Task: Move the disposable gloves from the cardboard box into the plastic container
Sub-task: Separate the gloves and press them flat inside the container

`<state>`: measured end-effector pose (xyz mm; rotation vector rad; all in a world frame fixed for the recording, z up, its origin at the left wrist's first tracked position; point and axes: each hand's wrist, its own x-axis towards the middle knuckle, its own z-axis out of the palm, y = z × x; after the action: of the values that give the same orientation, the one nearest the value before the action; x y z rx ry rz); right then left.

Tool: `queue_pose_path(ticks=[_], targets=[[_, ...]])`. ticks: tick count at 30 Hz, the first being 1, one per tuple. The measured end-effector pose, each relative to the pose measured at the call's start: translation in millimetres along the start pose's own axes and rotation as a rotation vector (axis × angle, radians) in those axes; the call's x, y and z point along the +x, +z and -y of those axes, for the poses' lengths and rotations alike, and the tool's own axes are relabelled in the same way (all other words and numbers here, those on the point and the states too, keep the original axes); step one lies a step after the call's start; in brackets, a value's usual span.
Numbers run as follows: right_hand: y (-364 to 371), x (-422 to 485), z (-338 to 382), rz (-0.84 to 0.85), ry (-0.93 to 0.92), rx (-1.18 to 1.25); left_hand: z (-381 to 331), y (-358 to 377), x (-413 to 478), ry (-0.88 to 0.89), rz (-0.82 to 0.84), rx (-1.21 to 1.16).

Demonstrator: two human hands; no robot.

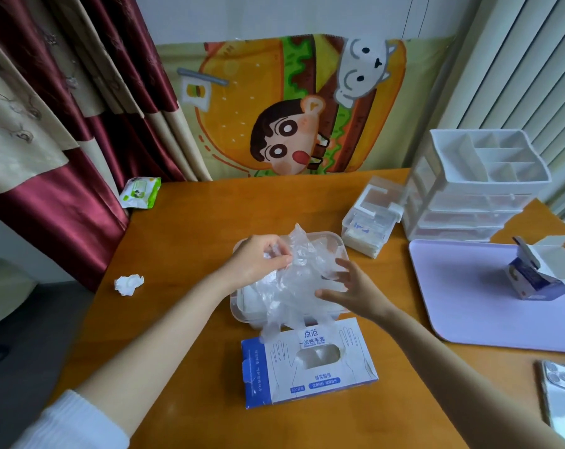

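Head view, nearest first: the cardboard box [310, 364] lies flat on the wooden table [184, 228], its long axis running left to right and its oval opening facing up, with a phone [563, 400] off to its right. Just beyond it sits the plastic container [240, 307]. Above that hang the disposable gloves [294, 286], a crumpled clear bunch whose long axis runs far to near, the loose end drooping over the container's near rim and reaching the box. The left hand [258, 260] pinches the bunch's upper part between thumb and fingers; the right hand [355, 290] has its fingers spread against the bunch's right side. A crumpled tissue [129, 284] lies left, a lilac tray [462, 303] right, and a white drawer organiser [469, 196] stands farther back.
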<state>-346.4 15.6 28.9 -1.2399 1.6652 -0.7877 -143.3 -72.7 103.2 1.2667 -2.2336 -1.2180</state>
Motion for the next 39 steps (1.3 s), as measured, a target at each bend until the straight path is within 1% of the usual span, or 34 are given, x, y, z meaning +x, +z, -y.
queue_pose_path(ticks=[5,8,10,13,16,19,21,23,25,29,32,34,39], targets=[[17.8,18.1,8.3,0.047,0.078,0.167,1.9,-10.7,2.0,-0.048,0.014,-0.119],[17.3,23.8,15.9,0.057,0.012,0.207,6.2,-18.5,4.2,-0.085,-0.013,-0.099],[13.0,27.8,22.8,0.020,-0.004,0.249,13.1,-24.6,7.2,-0.122,-0.061,-0.075],[-2.3,36.0,35.9,-0.098,-0.025,0.293,19.1,-33.6,12.7,-0.173,-0.136,-0.085],[-24.9,45.0,58.3,-0.213,-0.124,0.218,13.1,-43.5,19.9,-0.150,-0.280,-0.140],[-43.7,47.2,85.5,-0.331,-0.271,0.234,2.2,-53.4,26.2,-0.027,-0.468,-0.281],[-50.0,42.5,97.3,-0.376,-0.419,0.191,0.2,-57.4,25.4,0.065,-0.501,-0.309],[-54.0,35.1,96.7,-0.348,-0.540,0.046,8.3,-57.3,20.4,0.149,-0.478,-0.237],[-56.8,26.8,84.1,-0.286,-0.582,-0.145,24.8,-51.3,12.3,0.190,-0.442,-0.128],[-48.4,22.8,48.0,-0.100,-0.492,-0.394,63.3,-26.7,-2.7,0.183,-0.316,0.129],[-33.5,35.2,24.8,0.064,-0.402,-0.626,82.5,-10.4,-3.7,0.203,-0.169,0.451],[-23.9,43.7,16.7,0.169,-0.332,-0.692,87.0,-3.6,-2.2,0.176,-0.071,0.616],[-1.5,61.0,5.5,0.288,-0.216,-0.798,87.8,7.6,5.2,0.012,0.023,0.761]])
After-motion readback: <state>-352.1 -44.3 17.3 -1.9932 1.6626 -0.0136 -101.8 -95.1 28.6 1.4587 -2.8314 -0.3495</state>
